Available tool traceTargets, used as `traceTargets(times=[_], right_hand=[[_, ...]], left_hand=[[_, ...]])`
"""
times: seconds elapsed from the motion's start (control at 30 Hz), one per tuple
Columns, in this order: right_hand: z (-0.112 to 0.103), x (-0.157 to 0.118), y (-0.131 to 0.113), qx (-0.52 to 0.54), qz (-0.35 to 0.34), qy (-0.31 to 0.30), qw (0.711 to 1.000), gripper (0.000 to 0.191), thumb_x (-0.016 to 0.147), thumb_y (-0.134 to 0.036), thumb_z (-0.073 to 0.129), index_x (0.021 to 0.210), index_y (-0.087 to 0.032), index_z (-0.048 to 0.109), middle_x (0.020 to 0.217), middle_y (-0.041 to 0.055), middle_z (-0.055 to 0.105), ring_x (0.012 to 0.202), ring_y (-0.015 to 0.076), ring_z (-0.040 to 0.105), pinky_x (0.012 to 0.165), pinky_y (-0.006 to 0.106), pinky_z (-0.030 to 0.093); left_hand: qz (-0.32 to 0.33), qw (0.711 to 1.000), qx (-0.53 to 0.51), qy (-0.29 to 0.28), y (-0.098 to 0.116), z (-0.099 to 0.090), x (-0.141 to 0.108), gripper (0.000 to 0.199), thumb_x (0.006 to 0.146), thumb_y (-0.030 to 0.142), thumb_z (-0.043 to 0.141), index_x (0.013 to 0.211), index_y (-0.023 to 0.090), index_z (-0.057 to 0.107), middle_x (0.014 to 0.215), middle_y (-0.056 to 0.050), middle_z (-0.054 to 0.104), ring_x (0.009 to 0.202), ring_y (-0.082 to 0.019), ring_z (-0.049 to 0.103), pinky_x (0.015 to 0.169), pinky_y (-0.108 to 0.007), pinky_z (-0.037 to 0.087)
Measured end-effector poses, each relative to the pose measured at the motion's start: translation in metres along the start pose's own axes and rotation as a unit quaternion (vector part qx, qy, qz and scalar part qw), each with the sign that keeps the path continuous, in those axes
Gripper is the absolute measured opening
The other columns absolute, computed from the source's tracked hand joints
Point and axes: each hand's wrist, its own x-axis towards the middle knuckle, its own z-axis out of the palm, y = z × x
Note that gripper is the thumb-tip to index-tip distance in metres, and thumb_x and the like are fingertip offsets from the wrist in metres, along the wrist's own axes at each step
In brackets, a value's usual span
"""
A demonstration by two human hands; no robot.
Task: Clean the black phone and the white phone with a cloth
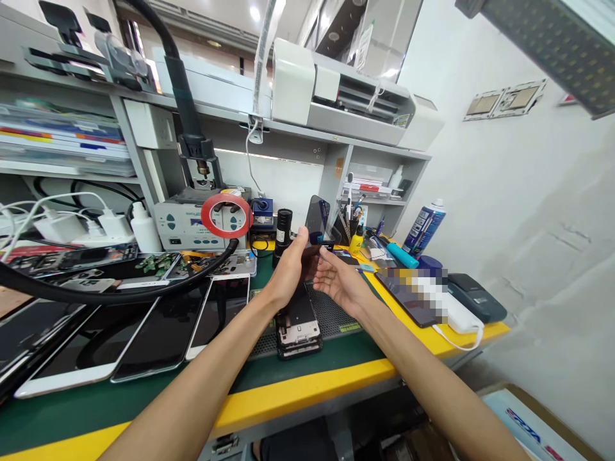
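My left hand [288, 269] is wrapped round the left side of a dark, flat phone part [310, 256], thumb pointing up. My right hand [336, 278] is at the right edge of the same part, its thumb near the top and its fingers curled below. Much of the part is hidden by my hands. Beneath them an opened phone [298, 330] lies on the dark perforated mat [331, 314], its inner parts showing at the near end. Just behind my hands a dark glossy screen [318, 218] stands upright.
Several phones and tablets [158, 333] lie in a row on the left. A grey soldering station [192, 224] with a red tape roll [207, 218] stands behind them. A tablet [408, 301], a white device [464, 310] and a blue spray can [425, 224] are on the right.
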Motion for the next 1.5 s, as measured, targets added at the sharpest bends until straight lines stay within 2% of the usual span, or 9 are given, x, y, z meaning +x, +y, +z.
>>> traceTargets(times=[0.1, 0.33, 0.63, 0.77, 1.23, 1.5], right_hand=[[0.000, 0.000, 0.000, -0.002, 0.000, 0.003, 1.000, 0.036, 0.083, -0.041, 0.077, 0.066, -0.010, 0.067, 0.062, 0.0053, 0.062, 0.057, 0.0147, 0.061, 0.054, 0.025, 0.058], [0.000, 0.000, 0.000, -0.011, 0.008, 0.007, 1.000, 0.039, 0.083, -0.045, 0.076, 0.065, -0.011, 0.065, 0.060, 0.0043, 0.061, 0.055, 0.0145, 0.061, 0.052, 0.025, 0.057], [-0.001, 0.001, -0.001, -0.007, 0.031, 0.003, 0.999, 0.038, 0.082, -0.048, 0.076, 0.070, -0.013, 0.065, 0.062, 0.0041, 0.062, 0.057, 0.0157, 0.063, 0.058, 0.029, 0.060], [0.000, 0.000, -0.002, 0.001, 0.035, 0.001, 0.999, 0.042, 0.082, -0.050, 0.075, 0.067, -0.012, 0.065, 0.063, 0.0042, 0.061, 0.058, 0.0158, 0.063, 0.059, 0.029, 0.060], [0.001, -0.001, -0.003, 0.007, 0.036, 0.001, 0.999, 0.038, 0.085, -0.046, 0.074, 0.069, -0.012, 0.065, 0.061, 0.0037, 0.062, 0.056, 0.0150, 0.063, 0.057, 0.028, 0.059], [0.001, -0.001, -0.004, 0.005, 0.041, -0.003, 0.999, 0.039, 0.085, -0.046, 0.074, 0.069, -0.012, 0.065, 0.060, 0.0035, 0.062, 0.055, 0.0153, 0.063, 0.056, 0.027, 0.058]], left_hand=[[-0.018, 1.000, 0.011, 0.008, -0.001, -0.002, 0.000, 0.070, 0.085, 0.077, 0.043, 0.110, 0.019, 0.072, 0.096, -0.008, 0.076, 0.101, -0.031, 0.068, 0.088, -0.041, 0.053], [-0.009, 1.000, 0.020, 0.010, -0.003, -0.004, 0.002, 0.070, 0.085, 0.078, 0.043, 0.113, 0.020, 0.071, 0.098, -0.008, 0.076, 0.105, -0.031, 0.067, 0.090, -0.042, 0.053], [0.013, 1.000, 0.023, 0.012, -0.005, -0.005, 0.003, 0.066, 0.085, 0.076, 0.045, 0.102, 0.020, 0.074, 0.095, -0.008, 0.075, 0.102, -0.030, 0.068, 0.085, -0.039, 0.053], [0.000, 1.000, 0.020, 0.015, -0.002, -0.004, 0.001, 0.067, 0.085, 0.077, 0.045, 0.101, 0.018, 0.074, 0.092, -0.008, 0.075, 0.099, -0.030, 0.069, 0.084, -0.039, 0.053], [-0.002, 1.000, -0.020, -0.013, 0.003, -0.001, 0.000, 0.065, 0.086, 0.074, 0.046, 0.108, 0.019, 0.073, 0.092, -0.008, 0.076, 0.099, -0.030, 0.069, 0.087, -0.040, 0.054], [0.016, 1.000, -0.027, -0.001, 0.004, 0.000, -0.001, 0.062, 0.086, 0.072, 0.048, 0.107, 0.019, 0.073, 0.094, -0.007, 0.075, 0.103, -0.030, 0.068, 0.089, -0.039, 0.054]])
